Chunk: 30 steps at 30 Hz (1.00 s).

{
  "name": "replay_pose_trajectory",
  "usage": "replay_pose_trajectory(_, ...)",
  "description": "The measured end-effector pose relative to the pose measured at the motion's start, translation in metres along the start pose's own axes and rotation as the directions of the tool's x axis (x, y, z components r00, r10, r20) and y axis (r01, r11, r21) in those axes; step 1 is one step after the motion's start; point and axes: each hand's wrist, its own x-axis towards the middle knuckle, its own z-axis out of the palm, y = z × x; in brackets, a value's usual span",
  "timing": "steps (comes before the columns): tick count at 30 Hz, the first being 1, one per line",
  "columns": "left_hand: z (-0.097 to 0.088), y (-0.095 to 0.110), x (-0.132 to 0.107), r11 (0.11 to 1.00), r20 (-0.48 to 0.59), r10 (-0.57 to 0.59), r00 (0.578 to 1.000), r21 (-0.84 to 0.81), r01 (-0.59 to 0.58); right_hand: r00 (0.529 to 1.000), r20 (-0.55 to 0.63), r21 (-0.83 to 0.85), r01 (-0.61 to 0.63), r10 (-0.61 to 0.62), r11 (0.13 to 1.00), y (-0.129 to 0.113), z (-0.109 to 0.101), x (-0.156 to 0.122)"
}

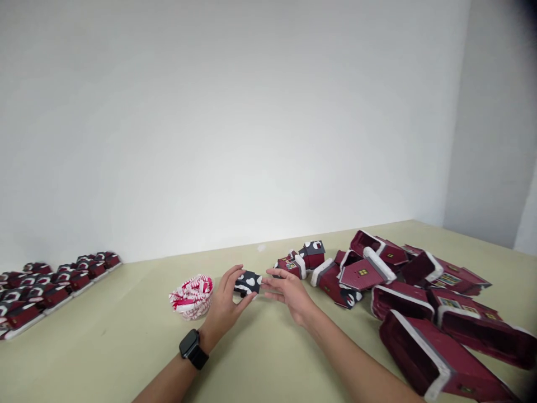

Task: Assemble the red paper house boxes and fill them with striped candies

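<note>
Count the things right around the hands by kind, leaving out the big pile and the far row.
Black piece with white hearts: 1
Red-and-white woven bowl: 1
Small dark red houses: 2
Total: 4

**Workshop-type room, small-batch craft assembly bench**
Long pale-green table set against a plain white wall. Left end of the table: small red model houses in tidy rows. Right end of the table: loose heap of red house-shaped boxes. Repeated identical units, so it reads as batch work.
</note>
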Motion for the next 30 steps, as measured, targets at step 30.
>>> replay_pose_trajectory(30,-0.003,0.013,0.005,0.924,-0.071,0.340,0.938,0.209,-0.319,1.000,-0.028,0.051,0.003,-0.002,0.999,0.006,0.002,0.000)
